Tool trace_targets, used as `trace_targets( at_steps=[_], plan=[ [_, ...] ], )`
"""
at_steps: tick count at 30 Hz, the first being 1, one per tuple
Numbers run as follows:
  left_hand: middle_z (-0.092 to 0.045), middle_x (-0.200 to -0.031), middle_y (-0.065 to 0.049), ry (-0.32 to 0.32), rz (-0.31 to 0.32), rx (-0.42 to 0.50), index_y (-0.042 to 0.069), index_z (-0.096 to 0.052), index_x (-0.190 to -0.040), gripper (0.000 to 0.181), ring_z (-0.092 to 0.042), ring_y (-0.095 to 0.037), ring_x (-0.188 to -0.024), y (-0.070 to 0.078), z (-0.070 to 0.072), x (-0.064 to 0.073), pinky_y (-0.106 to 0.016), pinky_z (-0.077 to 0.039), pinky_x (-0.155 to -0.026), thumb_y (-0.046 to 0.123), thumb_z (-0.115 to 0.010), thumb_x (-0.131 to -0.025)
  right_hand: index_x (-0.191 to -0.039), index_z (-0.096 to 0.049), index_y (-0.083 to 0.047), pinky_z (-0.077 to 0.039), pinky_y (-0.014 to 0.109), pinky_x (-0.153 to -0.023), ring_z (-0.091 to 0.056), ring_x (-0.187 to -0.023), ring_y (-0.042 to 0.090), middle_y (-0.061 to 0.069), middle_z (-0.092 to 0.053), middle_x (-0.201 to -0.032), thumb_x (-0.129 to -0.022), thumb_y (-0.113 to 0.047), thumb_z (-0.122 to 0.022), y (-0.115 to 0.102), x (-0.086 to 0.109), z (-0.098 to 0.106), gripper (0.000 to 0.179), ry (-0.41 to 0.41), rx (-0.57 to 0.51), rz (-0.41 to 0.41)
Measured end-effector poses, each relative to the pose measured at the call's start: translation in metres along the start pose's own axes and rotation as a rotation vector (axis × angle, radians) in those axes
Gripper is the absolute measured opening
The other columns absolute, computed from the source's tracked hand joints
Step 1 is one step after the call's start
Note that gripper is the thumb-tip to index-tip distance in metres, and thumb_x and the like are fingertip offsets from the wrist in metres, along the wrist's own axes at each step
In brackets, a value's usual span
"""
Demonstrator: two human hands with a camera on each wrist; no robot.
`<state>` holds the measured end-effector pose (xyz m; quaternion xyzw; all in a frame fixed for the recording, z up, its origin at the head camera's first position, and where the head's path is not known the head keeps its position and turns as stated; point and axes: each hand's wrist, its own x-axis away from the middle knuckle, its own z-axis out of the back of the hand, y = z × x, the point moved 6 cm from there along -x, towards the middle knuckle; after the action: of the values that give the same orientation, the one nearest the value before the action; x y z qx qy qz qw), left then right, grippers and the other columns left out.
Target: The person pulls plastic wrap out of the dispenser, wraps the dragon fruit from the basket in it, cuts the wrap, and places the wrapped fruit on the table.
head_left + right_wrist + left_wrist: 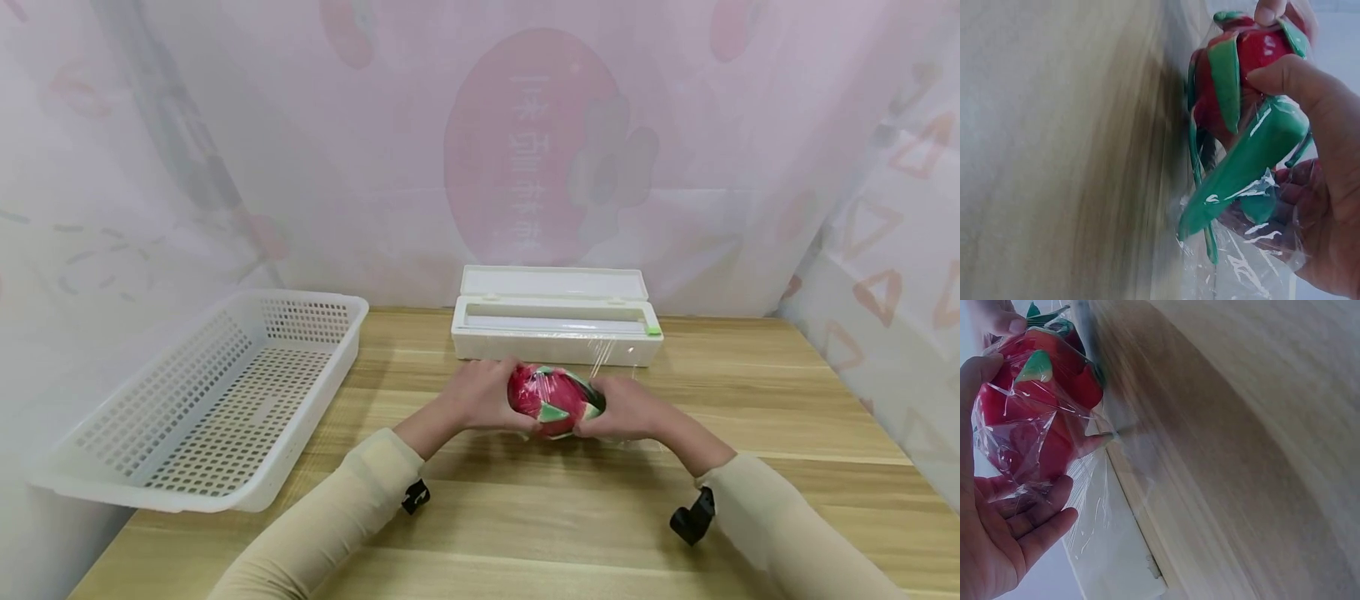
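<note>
Between both hands is a red dragon fruit [551, 398] with green scales, held just in front of a white cling film box [547, 347]. Clear cling film [1241, 269] covers the fruit, and loose film trails past its green stem end in the right wrist view. My left hand [483, 396] grips the fruit's left end, thumb on the near side and fingers round the far side. On the other end, my right hand [626, 408] holds it with thumb and fingers around the film. A stretch of film [602, 354] hangs at the box's front.
The box's lid [555, 282] stands raised, with a roll inside and a green piece [652, 331] at its right end. To the left, a white perforated basket [258, 492] sits on the wooden table [555, 533]. Patterned cloth [360, 183] hangs around the table.
</note>
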<state>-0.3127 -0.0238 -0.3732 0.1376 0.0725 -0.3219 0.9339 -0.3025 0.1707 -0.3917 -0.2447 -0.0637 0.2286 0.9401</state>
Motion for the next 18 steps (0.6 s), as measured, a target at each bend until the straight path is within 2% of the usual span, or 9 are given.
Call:
trace_targets(
  at_steps=[6,18],
  plan=[
    [-0.066,-0.098,0.001,-0.008,0.028,0.064,0.012,-0.058,-0.12,0.08,-0.06,-0.009,-0.082,-0.003,-0.003,-0.003,-0.024,-0.051,-0.068,0.069,-0.073,-0.065,-0.094,-0.063,-0.011,-0.047,0.032,-0.065,-0.053,-0.073,0.015,-0.004,-0.06,-0.079,-0.068,-0.039,-0.079,0.008,-0.003,0.001,0.041,-0.043,-0.056,0.016],
    [-0.065,-0.109,-0.001,-0.022,0.081,0.202,0.013,-0.055,-0.126,0.083,-0.06,-0.013,-0.093,-0.012,-0.011,-0.01,-0.027,-0.052,-0.076,0.068,-0.075,-0.067,-0.092,-0.064,-0.009,-0.046,0.03,-0.06,-0.054,-0.069,0.014,-0.002,-0.06,-0.075,-0.071,-0.039,-0.077,0.017,-0.007,0.001,0.039,-0.056,-0.125,0.019]
  ],
)
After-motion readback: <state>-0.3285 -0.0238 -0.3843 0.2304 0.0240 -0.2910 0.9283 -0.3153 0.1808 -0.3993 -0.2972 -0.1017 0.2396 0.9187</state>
